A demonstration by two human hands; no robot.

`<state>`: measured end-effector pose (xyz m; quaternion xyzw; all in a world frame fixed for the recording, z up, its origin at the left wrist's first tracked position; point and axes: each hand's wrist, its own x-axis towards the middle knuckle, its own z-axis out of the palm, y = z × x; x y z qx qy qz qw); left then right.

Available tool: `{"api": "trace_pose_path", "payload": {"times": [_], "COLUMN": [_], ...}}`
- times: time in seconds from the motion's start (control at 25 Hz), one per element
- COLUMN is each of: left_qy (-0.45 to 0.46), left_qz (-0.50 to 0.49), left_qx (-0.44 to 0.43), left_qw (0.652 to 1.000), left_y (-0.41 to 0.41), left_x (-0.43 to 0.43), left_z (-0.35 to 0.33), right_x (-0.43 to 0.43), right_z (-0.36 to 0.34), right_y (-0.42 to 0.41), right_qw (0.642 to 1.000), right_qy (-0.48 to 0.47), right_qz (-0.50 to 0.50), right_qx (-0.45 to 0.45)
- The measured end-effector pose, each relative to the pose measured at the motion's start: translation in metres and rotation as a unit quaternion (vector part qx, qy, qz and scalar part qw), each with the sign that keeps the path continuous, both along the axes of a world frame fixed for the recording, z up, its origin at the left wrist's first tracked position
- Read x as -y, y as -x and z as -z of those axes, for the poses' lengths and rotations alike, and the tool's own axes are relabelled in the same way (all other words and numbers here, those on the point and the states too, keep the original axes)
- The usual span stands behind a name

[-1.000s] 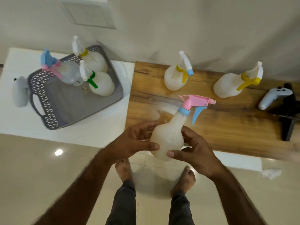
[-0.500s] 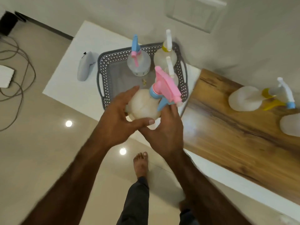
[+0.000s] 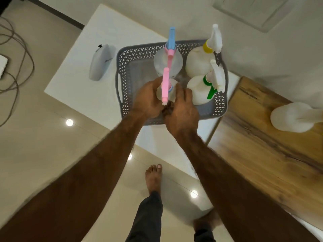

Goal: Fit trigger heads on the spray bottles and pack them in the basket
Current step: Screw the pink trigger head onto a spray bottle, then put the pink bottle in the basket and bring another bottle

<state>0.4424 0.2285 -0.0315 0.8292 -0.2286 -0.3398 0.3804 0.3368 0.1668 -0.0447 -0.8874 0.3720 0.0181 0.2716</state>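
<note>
Both hands hold a translucent bottle with a pink trigger head (image 3: 165,86) upright inside the grey perforated basket (image 3: 125,67), at its near middle. My left hand (image 3: 148,100) wraps its left side and my right hand (image 3: 181,109) its right side; the bottle's body is mostly hidden by them. Three fitted bottles stand in the basket behind it: one with a blue and pink head (image 3: 168,58), one with a yellow collar (image 3: 201,62) and one with a green trigger (image 3: 202,89).
The basket sits on a white table (image 3: 83,70) beside a pale grey gadget (image 3: 99,65). To the right lies a wooden board (image 3: 262,154) with another bottle (image 3: 293,117) lying on it. Cables (image 3: 15,55) trail over the tiled floor at left. My feet stand below.
I carried the pink-headed bottle from over the wooden board leftward and lowered it into the basket, turning it upright. The view swung left with it.
</note>
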Motion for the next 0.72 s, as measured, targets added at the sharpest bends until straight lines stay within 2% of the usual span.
{"api": "trace_pose_path", "payload": {"times": [0.08,0.16,0.2,0.24,0.28,0.36,0.52,0.64,0.72], "left_qy": [-0.053,-0.137,-0.158,-0.139,-0.081,-0.010,0.003,0.056,0.041], "left_qz": [-0.047,0.040,0.037,0.019,-0.008,0.009,0.012,-0.026,-0.066], "left_qx": [-0.031,-0.036,-0.074,-0.042,-0.026,-0.014,0.017,-0.017,-0.006], "left_qw": [0.997,0.989,0.984,0.989,0.996,1.000,1.000,0.998,0.997], "left_y": [0.037,0.100,0.102,0.087,0.062,0.018,0.029,0.033,0.047], "left_x": [0.001,-0.023,-0.025,-0.022,-0.013,0.006,0.014,0.010,0.007], "left_z": [0.021,0.029,0.026,0.027,0.025,0.008,0.007,0.007,0.000], "right_x": [0.007,0.012,0.013,0.015,0.015,0.016,0.022,0.025,0.029], "right_z": [0.003,0.004,0.003,0.002,0.002,0.000,-0.006,-0.010,-0.014], "right_y": [0.001,0.007,0.011,0.016,0.019,0.028,0.048,0.057,0.064], "right_qw": [1.000,1.000,1.000,0.999,0.999,0.999,1.000,1.000,0.999], "right_qy": [-0.005,0.004,0.005,0.000,-0.006,-0.016,-0.011,-0.016,-0.018], "right_qz": [0.000,0.017,0.025,0.029,0.027,0.020,0.010,-0.019,-0.046], "right_qx": [-0.007,-0.014,-0.016,-0.017,-0.017,-0.026,-0.019,0.000,0.009]}}
